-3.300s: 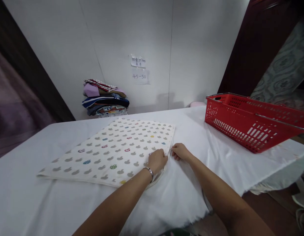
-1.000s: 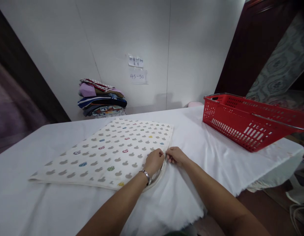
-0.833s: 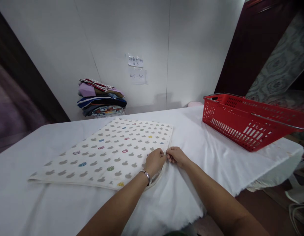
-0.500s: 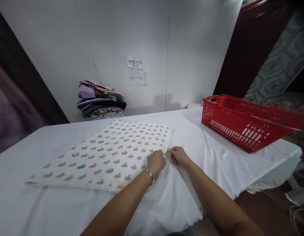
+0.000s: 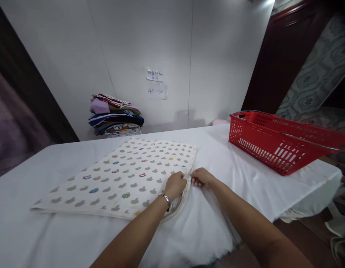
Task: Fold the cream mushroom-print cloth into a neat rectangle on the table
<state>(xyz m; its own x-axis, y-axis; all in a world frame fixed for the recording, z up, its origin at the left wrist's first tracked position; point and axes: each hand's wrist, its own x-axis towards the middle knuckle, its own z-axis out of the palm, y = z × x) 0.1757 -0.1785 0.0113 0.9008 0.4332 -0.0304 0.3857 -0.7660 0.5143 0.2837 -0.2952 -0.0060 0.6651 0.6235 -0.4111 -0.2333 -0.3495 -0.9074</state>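
A: Left hand (image 5: 176, 185) sits on the right edge of the patterned cloth (image 5: 125, 175), fingers curled, pinching the hem. Right hand (image 5: 202, 177) pinches the same hem from outside, its fingertips almost touching the left's.

B: Cloth position?

A: Flat on the bench (image 5: 245, 175), folded into a rectangle. The near corner bulges by the left wrist (layers look uneven there).

B: My read: hold both pinches low, line up the layers at the hem before any pull, and press that bulge flat.

A: Agreed. Red basket (image 5: 275, 149) stands well apart to the right, stack of folded clothes (image 5: 115, 115) at the wall behind. Neither is in the way.
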